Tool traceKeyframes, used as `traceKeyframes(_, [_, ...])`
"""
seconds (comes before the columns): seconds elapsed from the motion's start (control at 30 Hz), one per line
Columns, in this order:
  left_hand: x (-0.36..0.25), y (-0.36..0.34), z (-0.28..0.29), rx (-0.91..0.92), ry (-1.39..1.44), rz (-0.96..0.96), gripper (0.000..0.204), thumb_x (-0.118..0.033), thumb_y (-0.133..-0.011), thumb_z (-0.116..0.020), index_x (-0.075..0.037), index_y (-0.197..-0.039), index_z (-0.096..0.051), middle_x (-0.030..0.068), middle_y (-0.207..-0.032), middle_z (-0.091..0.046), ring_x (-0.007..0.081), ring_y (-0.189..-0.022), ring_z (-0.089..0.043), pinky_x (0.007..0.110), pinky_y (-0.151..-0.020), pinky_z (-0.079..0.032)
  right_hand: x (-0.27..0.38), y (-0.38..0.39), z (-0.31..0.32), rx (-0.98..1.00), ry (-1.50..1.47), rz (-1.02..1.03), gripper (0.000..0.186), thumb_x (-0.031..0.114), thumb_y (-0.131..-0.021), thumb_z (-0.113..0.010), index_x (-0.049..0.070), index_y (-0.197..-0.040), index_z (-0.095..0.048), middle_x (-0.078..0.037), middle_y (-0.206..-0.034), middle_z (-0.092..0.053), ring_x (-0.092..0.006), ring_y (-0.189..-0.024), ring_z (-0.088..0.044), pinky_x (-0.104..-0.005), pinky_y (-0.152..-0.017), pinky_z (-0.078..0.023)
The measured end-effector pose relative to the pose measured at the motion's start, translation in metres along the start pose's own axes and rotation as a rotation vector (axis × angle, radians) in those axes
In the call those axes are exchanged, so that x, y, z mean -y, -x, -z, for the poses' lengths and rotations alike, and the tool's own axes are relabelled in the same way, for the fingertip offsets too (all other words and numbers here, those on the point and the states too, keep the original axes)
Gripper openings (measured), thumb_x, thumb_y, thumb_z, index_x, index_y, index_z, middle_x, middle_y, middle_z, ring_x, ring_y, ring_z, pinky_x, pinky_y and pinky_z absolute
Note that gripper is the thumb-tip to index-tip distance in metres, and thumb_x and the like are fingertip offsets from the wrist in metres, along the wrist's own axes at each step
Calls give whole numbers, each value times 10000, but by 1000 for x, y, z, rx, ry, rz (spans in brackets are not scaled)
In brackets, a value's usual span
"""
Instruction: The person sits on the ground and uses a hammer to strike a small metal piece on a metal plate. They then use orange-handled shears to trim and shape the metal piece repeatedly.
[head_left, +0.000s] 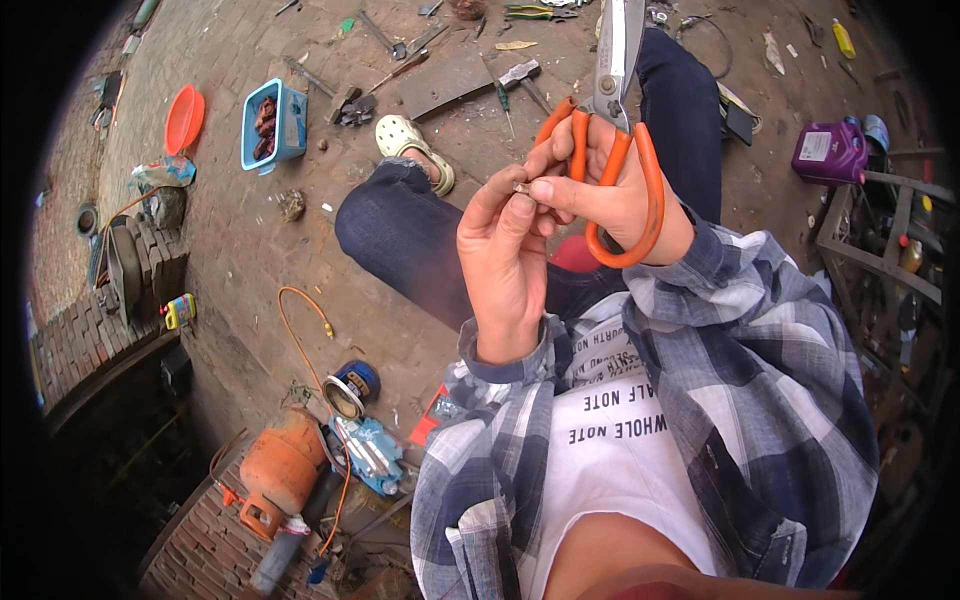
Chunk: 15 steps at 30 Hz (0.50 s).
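Note:
In front of my chest both hands come together, fingertips pinching a tiny metallic piece (521, 188). Its exact kind is too small to make out. My left hand (503, 255) is closed, with thumb and fingers pressed on the piece from the left. My right hand (622, 208) holds a pair of metal shears (607, 88) by the orange-covered handles, which loop around the palm and fingers. The blades point away from me, over the far ground. My right thumb tip also touches the little piece, beside the left fingertips. Some right fingers are hidden behind the handles.
On the far ground lie a hammer (519, 73), a flat metal plate (445, 92) and a screwdriver (503, 98). To the left stand a blue bin (291, 130) and a red basin (185, 120). An orange gas cylinder (283, 462) sits near left; a purple jug (829, 152), right.

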<state>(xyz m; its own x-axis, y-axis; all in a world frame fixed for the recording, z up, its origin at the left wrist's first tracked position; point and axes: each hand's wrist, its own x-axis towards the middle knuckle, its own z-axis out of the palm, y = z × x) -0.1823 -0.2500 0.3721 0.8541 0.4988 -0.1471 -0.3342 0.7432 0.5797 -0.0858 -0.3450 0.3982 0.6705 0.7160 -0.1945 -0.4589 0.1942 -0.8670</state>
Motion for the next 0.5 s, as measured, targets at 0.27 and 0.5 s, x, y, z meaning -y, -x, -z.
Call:
traceKeyframes(0.27, [-1, -2, 7, 35, -33, 6, 221, -42, -886, -649, 26, -1097, -644, 91, -883, -647, 160, -722, -591, 293, -670, -546, -5, -3, 5, 26, 33, -27, 268, 148, -801, -763, 25, -861, -533, -35, -742, -587, -89, -634, -561, -232, -557, -437])
traceKeyframes(0.5, [-2, -4, 16, 10, 70, 110, 247, -61, -888, -657, 43, -1111, -632, 73, -916, -645, 116, -687, -571, 240, -611, -503, -9, 1, 6, 21, 79, -33, 312, 200, -821, -763, 26, -878, -510, -15, -720, -538, -85, -613, -508, -236, -543, -408])
